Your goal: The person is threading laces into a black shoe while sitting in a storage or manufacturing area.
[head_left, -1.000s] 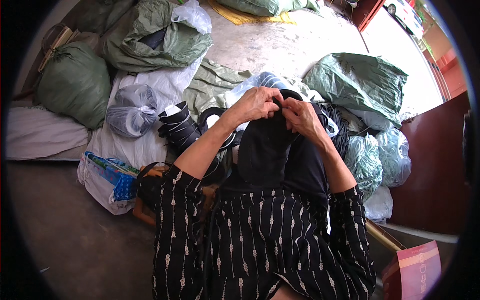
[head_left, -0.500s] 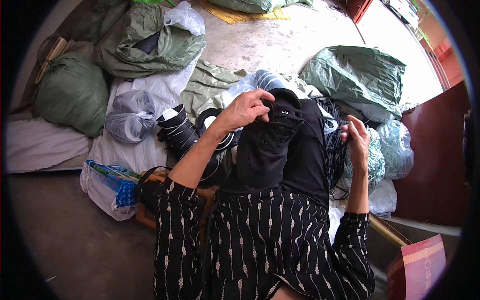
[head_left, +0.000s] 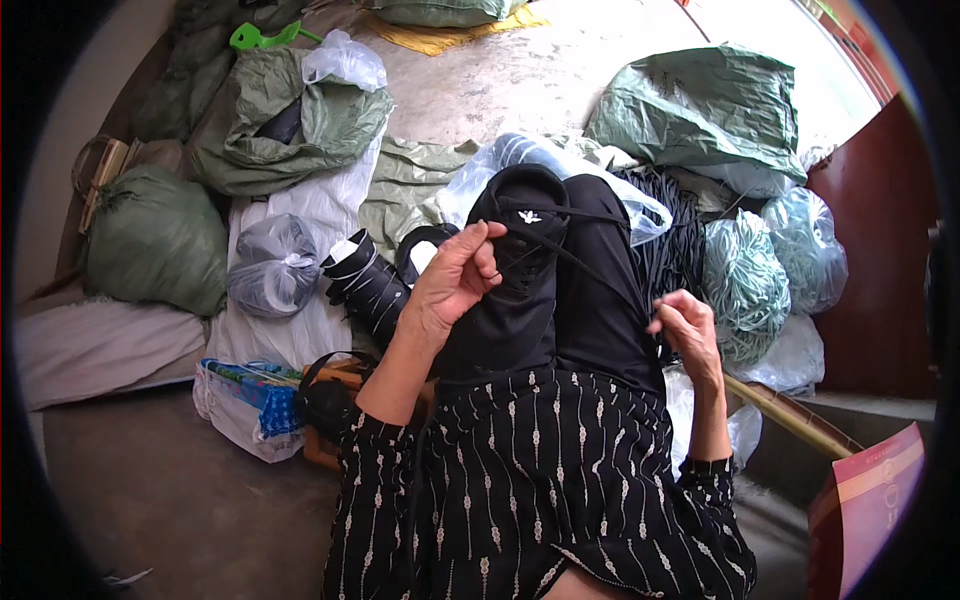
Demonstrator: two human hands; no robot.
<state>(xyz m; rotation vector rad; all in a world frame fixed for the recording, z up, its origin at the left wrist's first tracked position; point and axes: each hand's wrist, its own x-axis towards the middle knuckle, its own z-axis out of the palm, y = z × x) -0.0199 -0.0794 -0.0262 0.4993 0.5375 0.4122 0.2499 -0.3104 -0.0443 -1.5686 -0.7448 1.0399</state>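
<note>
A black lace-up shoe with a small white emblem on its tongue rests on my lap, its opening away from me. My left hand is at the shoe's left side, thumb and fingers pinched together by the upper eyelets; what they pinch is too small to make out. From the eyelets a black shoelace runs slanting down to my right hand, whose closed fingers grip it beside my right thigh. Another length of lace crosses above my right leg.
Bundles of black laces and pale green laces lie to the right. More black shoes stand at the left, near a bagged bundle. Green woven sacks and a reddish box surround me.
My right hand has come down and slightly left, and the lace is now stretched across my right leg. My left hand has moved down from the shoe's collar to its side.
</note>
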